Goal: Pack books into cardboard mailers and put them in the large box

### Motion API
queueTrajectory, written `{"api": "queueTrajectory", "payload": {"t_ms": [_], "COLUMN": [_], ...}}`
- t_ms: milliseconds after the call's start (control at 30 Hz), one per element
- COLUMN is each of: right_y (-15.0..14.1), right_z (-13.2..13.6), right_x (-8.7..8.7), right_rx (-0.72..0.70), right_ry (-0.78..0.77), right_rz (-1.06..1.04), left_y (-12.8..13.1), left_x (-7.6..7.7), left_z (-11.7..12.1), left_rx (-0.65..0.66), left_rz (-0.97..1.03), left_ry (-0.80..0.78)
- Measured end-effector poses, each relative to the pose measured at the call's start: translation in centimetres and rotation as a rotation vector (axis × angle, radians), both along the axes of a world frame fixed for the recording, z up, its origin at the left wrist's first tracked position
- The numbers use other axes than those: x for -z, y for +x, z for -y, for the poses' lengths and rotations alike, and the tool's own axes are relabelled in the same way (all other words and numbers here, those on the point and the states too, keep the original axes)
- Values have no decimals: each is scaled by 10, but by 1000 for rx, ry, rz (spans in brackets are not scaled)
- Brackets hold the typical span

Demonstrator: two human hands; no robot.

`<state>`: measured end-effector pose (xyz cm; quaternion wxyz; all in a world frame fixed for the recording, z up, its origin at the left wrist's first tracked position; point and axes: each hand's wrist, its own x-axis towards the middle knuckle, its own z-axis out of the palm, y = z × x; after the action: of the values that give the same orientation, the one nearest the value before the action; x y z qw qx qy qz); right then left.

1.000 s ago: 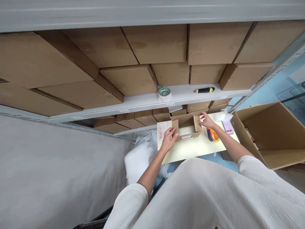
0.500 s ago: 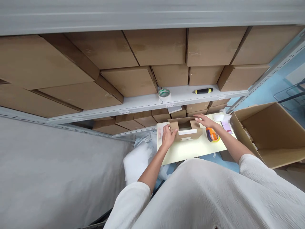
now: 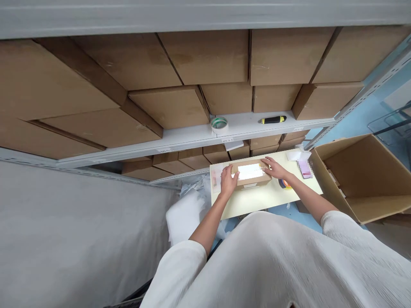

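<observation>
A small cardboard box (image 3: 253, 185) rests on the pale yellow board (image 3: 253, 206), its top flaps folded down. A white label (image 3: 249, 171) covers much of its top. My left hand (image 3: 228, 181) grips the left end, thumb on top and fingers at the far side. At the right end, my right hand (image 3: 275, 168) holds the top edge with its fingers. An orange and blue tape dispenser (image 3: 284, 184) lies just right of the box, partly hidden by my right forearm.
Large cartons (image 3: 208, 57) fill the shelf ahead. A tape roll (image 3: 220, 125) and a yellow-black utility knife (image 3: 272, 120) lie on the shelf edge. An open carton (image 3: 366, 171) stands at right; white packing material (image 3: 184, 218) sits at left. A phone (image 3: 305, 169) lies on the board.
The box's raised top flaps have been folded down, so its opening is covered and the label faces up. Both hands stay at its ends.
</observation>
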<state>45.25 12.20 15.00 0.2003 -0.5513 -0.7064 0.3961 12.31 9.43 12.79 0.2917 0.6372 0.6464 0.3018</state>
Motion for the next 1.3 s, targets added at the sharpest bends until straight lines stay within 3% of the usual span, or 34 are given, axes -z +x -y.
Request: {"api": "queueTrajectory", "payload": {"t_ms": [333,667,967,1300], "right_y": [13,-1,21,4], "right_z": [-2,15,13,12], "right_x": [11,16,25,58], "right_rx": [29,47,135,91], "right_ry": [25,-13,15,-80], "right_rz": [-43,8,-6,25], "left_y": [13,-10,17,9], "left_x": [5,20,25,61], "left_z": [-1,15,-4,10], "left_rx": [4,29,60,0], "left_rz": [-19,45,117,98], "left_ry": [-53,-2,-12,-128]}}
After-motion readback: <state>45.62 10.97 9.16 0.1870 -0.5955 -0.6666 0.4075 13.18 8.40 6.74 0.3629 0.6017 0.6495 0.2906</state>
